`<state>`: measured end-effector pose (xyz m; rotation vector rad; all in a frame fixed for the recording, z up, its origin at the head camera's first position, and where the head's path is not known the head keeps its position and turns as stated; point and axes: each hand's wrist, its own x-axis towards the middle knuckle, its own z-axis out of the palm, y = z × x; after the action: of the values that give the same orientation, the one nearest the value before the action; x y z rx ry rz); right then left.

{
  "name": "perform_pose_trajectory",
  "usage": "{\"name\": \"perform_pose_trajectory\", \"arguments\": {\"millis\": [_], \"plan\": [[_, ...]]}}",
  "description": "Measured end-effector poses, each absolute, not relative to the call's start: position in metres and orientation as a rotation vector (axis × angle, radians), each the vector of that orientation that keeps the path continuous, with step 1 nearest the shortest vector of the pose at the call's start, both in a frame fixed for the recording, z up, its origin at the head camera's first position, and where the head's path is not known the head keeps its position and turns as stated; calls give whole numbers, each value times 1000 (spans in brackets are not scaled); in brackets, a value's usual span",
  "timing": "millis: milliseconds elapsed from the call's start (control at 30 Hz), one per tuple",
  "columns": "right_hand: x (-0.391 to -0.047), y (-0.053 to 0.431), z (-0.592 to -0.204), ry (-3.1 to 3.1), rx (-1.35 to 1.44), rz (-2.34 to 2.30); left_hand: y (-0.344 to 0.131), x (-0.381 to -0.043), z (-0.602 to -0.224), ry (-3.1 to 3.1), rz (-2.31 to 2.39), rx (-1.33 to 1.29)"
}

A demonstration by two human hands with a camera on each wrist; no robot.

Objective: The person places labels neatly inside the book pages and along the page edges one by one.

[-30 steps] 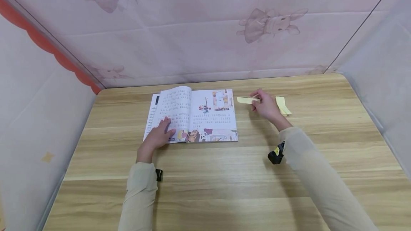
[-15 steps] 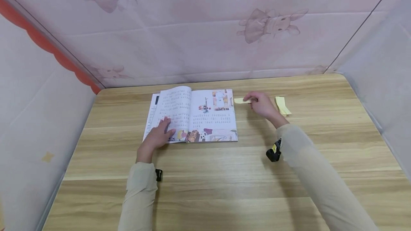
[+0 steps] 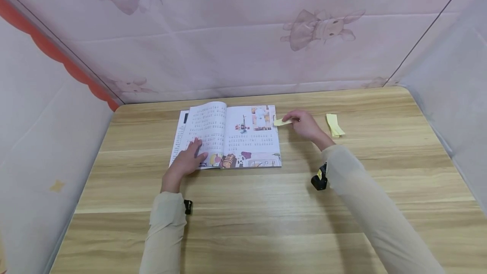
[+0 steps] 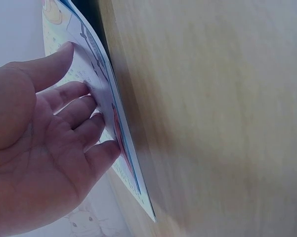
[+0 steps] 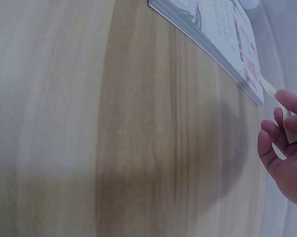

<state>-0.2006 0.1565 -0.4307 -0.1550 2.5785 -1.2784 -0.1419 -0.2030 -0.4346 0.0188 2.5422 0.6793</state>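
Note:
An open book (image 3: pixel 251 143) with printed text and coloured pictures lies near the back of the table. My left hand (image 3: pixel 186 162) rests on the lower part of its left page, fingers spread and fingertips touching the paper, as the left wrist view (image 4: pixel 49 123) also shows. At the book's right edge my right hand (image 3: pixel 306 127) pinches a pale yellow paper strip (image 3: pixel 281 122) between thumb and fingers. The strip's far end reaches the upper right edge of the right page. In the right wrist view the strip (image 5: pixel 268 88) points from the fingers toward the book.
More pale yellow strips (image 3: pixel 334 125) lie on the wooden table (image 3: pixel 251 223), right of the right hand. A fabric backdrop with rabbit prints (image 3: pixel 236 54) rises behind the table's back edge. Small black cameras (image 3: pixel 319 177) are worn at the wrists.
My right hand has moved left and slightly toward me with the yellow strip, whose tip has come from beside the book to its right edge. The left hand has stayed in place.

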Motion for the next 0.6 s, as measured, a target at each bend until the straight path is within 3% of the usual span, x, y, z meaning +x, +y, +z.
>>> {"name": "perform_pose_trajectory", "arguments": {"millis": [600], "plan": [[-199,150,-440,2572,-245,-1289,-203,-143,-436,2555,663,39]]}}
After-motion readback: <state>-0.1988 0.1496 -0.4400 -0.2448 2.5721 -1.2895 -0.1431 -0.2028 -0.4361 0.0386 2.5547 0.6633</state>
